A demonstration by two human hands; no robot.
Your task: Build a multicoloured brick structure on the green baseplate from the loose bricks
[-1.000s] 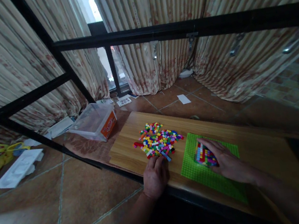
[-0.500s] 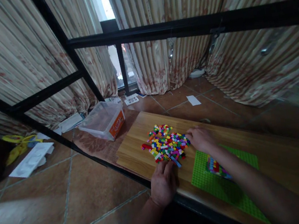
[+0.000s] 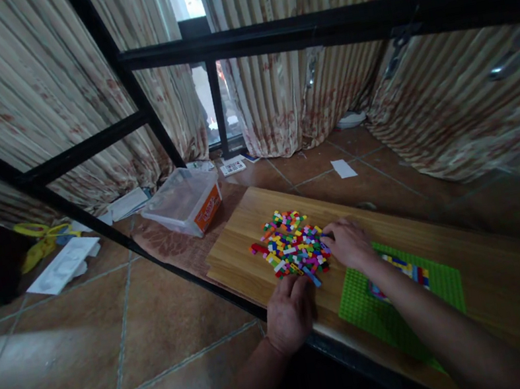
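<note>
A pile of small colourful toy bricks [image 3: 294, 245] lies on a wooden board. My left hand [image 3: 288, 313] rests at the pile's near edge, its fingers bent down together; whatever they hold, if anything, is hidden. Beside those fingertips is a long blue brick [image 3: 312, 277]. At the right side of the pile, my right hand [image 3: 349, 244] has its fingers curled in, with the tips touching the bricks; I cannot make out what is between them. Under my right forearm lies a green studded baseplate [image 3: 360, 304] bearing built-up coloured bricks [image 3: 406, 268], partly covered by the arm.
The wooden board [image 3: 242, 238] is long and low. A clear plastic box [image 3: 175, 202] with an orange label stands beyond its left end. A black metal frame [image 3: 263, 40] crosses in front of the curtains. White packaging [image 3: 64, 266] and a paper [image 3: 343, 168] lie on the tiled floor.
The view has shifted slightly. My right hand has moved a little left onto the pile's edge, and more of the bricks on the baseplate show past my forearm. My left hand stays by the pile.
</note>
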